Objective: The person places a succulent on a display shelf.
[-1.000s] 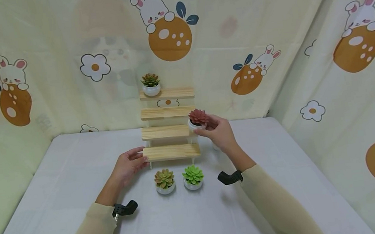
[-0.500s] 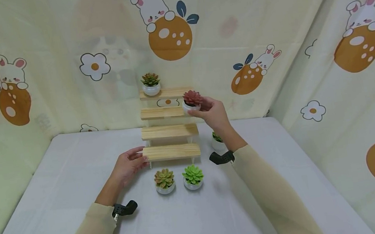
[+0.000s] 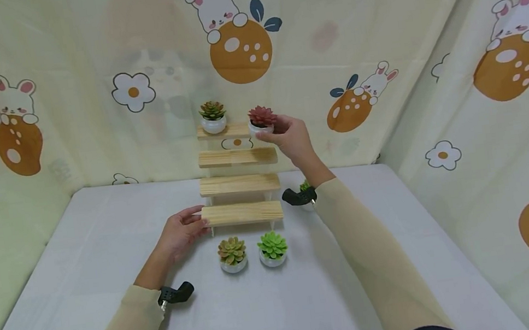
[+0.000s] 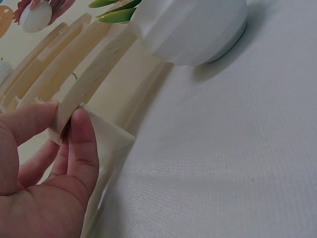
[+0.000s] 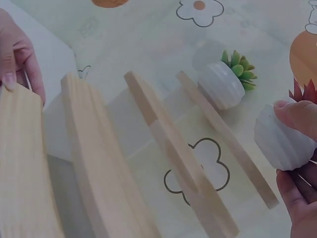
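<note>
A person's right hand [image 3: 291, 137] pinches a small white pot holding a red plant [image 3: 261, 120], fingers curled round the pot's right side, at the right end of the top step of a four-step wooden stand [image 3: 239, 184]; whether the pot rests on the step or hangs just above it cannot be told. At the far left end of that same step stands another white pot with a green and brown plant [image 3: 213, 117], with bare wood between the two pots. The left hand [image 3: 183, 235] grips the left end of the lowest step, thumb and fingers pinching the board's edge (the wrist view shows this closely). Two more potted plants, one brownish [image 3: 232, 255] and one bright green [image 3: 272, 249], sit side by side on the white table [image 3: 82, 253] just in front of the stand. Another green plant [image 3: 304, 187] right of the stand is mostly hidden behind the right wrist. The two middle steps are bare.
</note>
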The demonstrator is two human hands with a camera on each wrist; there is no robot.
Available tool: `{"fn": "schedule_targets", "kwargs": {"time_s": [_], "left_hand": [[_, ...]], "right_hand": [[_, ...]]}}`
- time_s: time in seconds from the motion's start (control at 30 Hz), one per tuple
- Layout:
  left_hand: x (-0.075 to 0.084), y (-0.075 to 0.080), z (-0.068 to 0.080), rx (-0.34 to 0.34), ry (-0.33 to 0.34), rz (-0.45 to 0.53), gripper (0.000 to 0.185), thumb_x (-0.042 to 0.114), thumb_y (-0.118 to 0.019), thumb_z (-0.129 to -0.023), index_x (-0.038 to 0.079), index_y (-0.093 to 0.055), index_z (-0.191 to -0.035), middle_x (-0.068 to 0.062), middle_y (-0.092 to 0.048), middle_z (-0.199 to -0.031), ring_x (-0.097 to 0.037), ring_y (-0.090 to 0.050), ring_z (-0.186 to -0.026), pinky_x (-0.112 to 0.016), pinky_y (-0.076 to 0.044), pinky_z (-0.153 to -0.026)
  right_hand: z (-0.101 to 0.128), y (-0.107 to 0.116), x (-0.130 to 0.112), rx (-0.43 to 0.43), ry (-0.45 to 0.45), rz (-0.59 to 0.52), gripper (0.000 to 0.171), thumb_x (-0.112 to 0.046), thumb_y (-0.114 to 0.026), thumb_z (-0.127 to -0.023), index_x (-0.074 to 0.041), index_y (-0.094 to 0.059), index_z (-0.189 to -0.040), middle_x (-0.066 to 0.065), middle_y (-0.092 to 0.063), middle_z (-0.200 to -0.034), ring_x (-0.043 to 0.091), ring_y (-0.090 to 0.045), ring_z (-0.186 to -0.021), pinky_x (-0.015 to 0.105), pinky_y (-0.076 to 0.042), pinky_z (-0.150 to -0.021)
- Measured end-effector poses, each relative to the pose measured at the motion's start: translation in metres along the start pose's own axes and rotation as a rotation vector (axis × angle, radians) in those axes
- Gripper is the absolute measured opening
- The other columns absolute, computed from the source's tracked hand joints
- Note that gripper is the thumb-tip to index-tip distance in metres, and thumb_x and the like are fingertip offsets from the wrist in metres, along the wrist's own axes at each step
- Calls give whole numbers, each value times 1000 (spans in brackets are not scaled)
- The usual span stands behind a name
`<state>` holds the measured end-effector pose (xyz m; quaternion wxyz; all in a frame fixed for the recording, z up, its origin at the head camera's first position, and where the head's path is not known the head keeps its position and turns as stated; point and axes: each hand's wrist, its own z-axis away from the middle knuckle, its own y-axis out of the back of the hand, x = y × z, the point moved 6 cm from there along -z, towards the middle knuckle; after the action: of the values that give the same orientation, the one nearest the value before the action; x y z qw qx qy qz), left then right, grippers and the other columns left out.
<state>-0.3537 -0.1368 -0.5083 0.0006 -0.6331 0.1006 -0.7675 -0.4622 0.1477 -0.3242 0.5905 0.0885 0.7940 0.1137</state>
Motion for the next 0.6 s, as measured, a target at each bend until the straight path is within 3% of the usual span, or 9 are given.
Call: {"fn": "schedule_targets", "kwargs": {"time_s": [0.23, 0.6], "left_hand": [[-1, -1, -1, 0, 7, 6, 56, -2, -62, -99, -2, -42, -152, -9, -64, -115, -12, -69, -94, -27, -63, -89], [-2, -2, -2, 10, -3, 27, 55, -7, -58, -99, -6, -41, -151, -3, -64, -106, -10, -69, -91, -25, -63, -87]], "right_hand": [[-17, -1, -3, 9, -13, 32, 53, -25, -86, -85, -10, -68, -133, 10, -70, -129, 19, -65, -116, 35, -57, -105], [-31, -9, -5, 17, -13, 34, 50, -17, -87, -83, -5, -70, -129, 14, -72, -124, 17, -66, -105, 25, -58, -88]]}}
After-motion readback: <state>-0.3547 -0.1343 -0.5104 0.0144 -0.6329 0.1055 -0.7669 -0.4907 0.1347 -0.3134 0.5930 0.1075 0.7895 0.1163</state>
